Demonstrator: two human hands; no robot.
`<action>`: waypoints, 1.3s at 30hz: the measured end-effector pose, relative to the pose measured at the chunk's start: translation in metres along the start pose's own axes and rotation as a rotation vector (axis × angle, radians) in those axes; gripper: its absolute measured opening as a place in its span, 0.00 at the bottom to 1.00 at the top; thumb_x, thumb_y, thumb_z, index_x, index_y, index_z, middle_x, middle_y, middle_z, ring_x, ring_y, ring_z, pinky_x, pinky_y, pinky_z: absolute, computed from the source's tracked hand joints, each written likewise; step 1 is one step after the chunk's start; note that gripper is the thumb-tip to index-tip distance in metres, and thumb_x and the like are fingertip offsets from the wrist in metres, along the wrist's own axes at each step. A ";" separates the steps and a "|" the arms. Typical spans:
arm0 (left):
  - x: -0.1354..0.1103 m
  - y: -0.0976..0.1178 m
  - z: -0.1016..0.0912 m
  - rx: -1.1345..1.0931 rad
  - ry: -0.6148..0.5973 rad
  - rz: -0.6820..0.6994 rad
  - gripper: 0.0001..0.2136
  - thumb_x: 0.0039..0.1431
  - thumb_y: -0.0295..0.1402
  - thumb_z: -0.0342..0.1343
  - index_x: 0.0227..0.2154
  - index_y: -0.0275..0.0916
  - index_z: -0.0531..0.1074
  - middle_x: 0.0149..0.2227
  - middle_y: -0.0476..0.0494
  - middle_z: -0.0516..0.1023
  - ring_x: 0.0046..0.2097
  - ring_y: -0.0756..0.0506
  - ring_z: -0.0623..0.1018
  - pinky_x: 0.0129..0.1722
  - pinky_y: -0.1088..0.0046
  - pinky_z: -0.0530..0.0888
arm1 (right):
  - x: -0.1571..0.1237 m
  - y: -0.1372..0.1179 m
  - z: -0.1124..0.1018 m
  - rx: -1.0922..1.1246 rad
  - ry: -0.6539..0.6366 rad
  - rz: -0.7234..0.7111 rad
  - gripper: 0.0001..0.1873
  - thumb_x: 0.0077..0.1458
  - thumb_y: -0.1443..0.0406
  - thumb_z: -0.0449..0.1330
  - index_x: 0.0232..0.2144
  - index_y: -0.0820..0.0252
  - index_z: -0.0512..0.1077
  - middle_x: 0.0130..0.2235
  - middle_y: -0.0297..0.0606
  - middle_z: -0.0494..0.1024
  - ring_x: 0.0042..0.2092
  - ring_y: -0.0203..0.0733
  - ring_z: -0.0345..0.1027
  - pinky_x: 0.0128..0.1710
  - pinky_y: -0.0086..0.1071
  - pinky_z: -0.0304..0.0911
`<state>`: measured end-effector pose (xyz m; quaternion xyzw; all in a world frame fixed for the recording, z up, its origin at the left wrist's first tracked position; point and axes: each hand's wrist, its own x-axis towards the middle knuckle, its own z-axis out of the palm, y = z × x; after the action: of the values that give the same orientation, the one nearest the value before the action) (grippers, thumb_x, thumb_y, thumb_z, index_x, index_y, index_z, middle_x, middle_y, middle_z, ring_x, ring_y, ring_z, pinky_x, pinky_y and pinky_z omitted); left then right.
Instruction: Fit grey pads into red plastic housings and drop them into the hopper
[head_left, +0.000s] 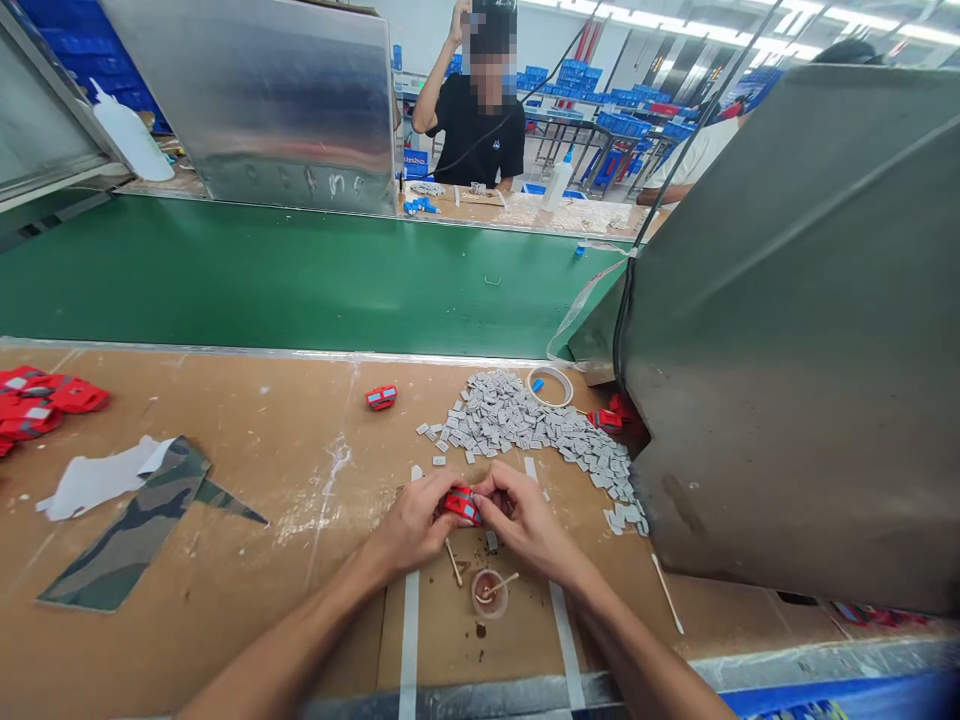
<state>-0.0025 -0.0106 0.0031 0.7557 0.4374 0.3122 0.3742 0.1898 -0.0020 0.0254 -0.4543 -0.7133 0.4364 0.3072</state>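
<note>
Here, a small red piece (pixel 463 506) is held over the middle of the brown surface (pixel 285 600): the left hand (pixel 420 512) is clamped on its left end, and the right hand (pixel 517 508) pinches its right end; whether the right fingertips also hold something tiny, I cannot tell. Toward the near edge lie 1 loose grey tile (pixel 492 541), a cotton swab (pixel 454 562) and a clear cup (pixel 478 606) with a 2nd swab leaning in it. Toward the far edge spreads a heap of grey tiles (pixel 510 425), touched by a tape roll (pixel 559 404). Camouflage fabric (pixel 142 540) lies toward the left edge, red pieces (pixel 34 405) at the far left corner. Past the far edge runs a green belt (pixel 300 285).
</note>
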 end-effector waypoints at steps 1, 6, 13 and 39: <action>-0.001 0.000 0.000 -0.007 -0.001 -0.013 0.08 0.55 0.25 0.55 0.38 0.38 0.71 0.34 0.46 0.76 0.35 0.47 0.73 0.36 0.73 0.68 | 0.000 0.000 0.000 0.018 -0.007 -0.001 0.10 0.60 0.65 0.57 0.26 0.59 0.67 0.28 0.33 0.67 0.29 0.35 0.58 0.26 0.27 0.53; 0.000 0.000 -0.003 -0.013 -0.008 -0.034 0.08 0.54 0.24 0.56 0.37 0.38 0.72 0.32 0.48 0.76 0.34 0.48 0.72 0.35 0.74 0.67 | -0.001 0.006 0.004 0.119 -0.013 0.023 0.11 0.60 0.62 0.58 0.26 0.59 0.66 0.29 0.32 0.65 0.30 0.35 0.58 0.28 0.28 0.54; 0.001 -0.006 -0.011 0.094 0.016 0.132 0.08 0.61 0.26 0.53 0.42 0.39 0.73 0.38 0.42 0.79 0.39 0.46 0.77 0.41 0.72 0.72 | 0.004 0.019 0.011 0.425 -0.041 0.153 0.15 0.57 0.53 0.62 0.35 0.60 0.72 0.32 0.34 0.70 0.32 0.36 0.61 0.32 0.29 0.58; 0.002 0.001 -0.018 0.069 0.229 0.303 0.11 0.59 0.22 0.52 0.43 0.40 0.70 0.40 0.42 0.77 0.41 0.46 0.78 0.41 0.74 0.75 | 0.011 0.013 0.010 0.641 -0.130 0.114 0.27 0.50 0.46 0.67 0.44 0.56 0.70 0.39 0.36 0.76 0.38 0.38 0.70 0.38 0.31 0.64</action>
<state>-0.0155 -0.0044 0.0133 0.7848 0.3689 0.4336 0.2447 0.1819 0.0071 0.0093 -0.3449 -0.5314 0.6833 0.3631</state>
